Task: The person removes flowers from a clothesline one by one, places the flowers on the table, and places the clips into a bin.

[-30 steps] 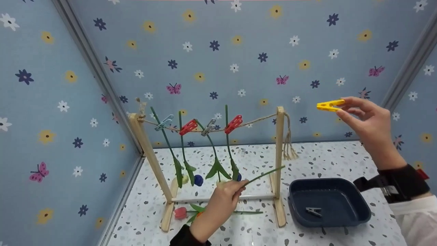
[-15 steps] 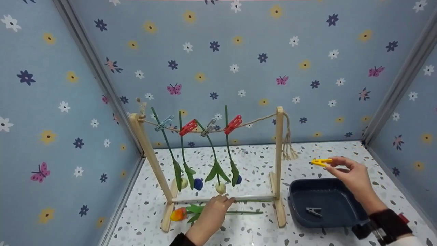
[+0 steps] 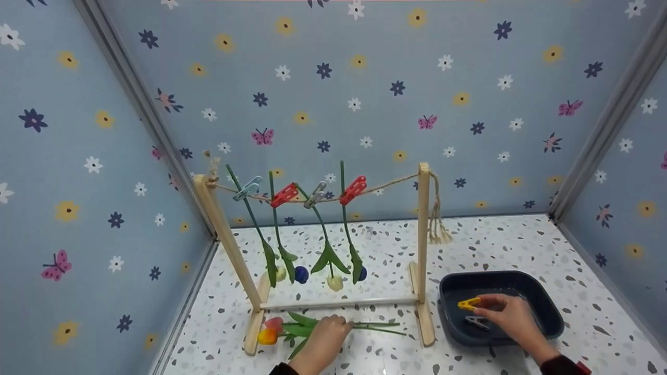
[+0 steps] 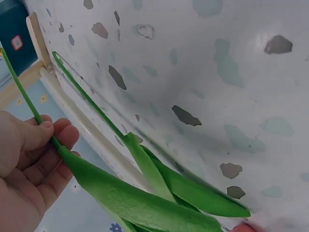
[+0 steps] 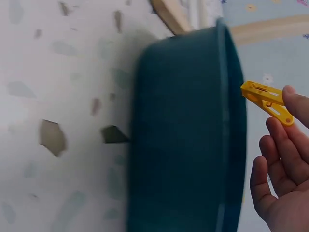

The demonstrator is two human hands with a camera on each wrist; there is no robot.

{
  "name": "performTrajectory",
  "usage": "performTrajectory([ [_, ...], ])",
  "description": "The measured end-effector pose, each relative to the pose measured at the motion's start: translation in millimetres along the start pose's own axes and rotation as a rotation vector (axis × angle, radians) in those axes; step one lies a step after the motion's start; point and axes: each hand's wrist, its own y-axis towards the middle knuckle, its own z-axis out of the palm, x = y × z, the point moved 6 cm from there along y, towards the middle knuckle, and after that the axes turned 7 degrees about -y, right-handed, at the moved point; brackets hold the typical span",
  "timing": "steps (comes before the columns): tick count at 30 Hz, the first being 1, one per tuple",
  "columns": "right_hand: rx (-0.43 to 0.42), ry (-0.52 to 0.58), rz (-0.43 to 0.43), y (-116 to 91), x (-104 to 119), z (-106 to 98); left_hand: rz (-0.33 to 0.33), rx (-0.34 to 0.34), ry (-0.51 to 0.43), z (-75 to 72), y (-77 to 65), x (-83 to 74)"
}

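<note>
My left hand pinches the green stem of an artificial tulip low over the table. Beside it lies a second tulip; the two flower heads, one orange-yellow and one pink, are side by side at the left. Over the dark blue basin, my right hand holds a yellow clothespin between thumb and fingers. A grey clothespin lies in the basin below it.
A wooden rack carries a twine line. Several tulips hang from it upside down, held by light blue, red and grey clothespins. The rack's white crossbar runs just behind my left hand. Patterned panels stand around the table.
My right hand has come down from beside the rack to the basin with the yellow clothespin. My left hand has lowered the orange-yellow tulip toward the table near the pink one.
</note>
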Motion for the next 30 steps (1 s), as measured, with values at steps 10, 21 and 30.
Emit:
performTrajectory([
  [10,0.182,-0.069,-0.009,-4.4,-8.8,33.2,-0.012,-0.020,-0.016,12.0,3.6,-2.2],
  [21,0.345,-0.207,-0.065,1.9,-9.5,42.1,-0.033,0.026,0.010,32.5,8.6,-2.6],
  [30,0.418,-0.356,-0.193,6.9,1.5,49.3,-0.051,0.025,0.060,39.9,9.7,-5.1],
])
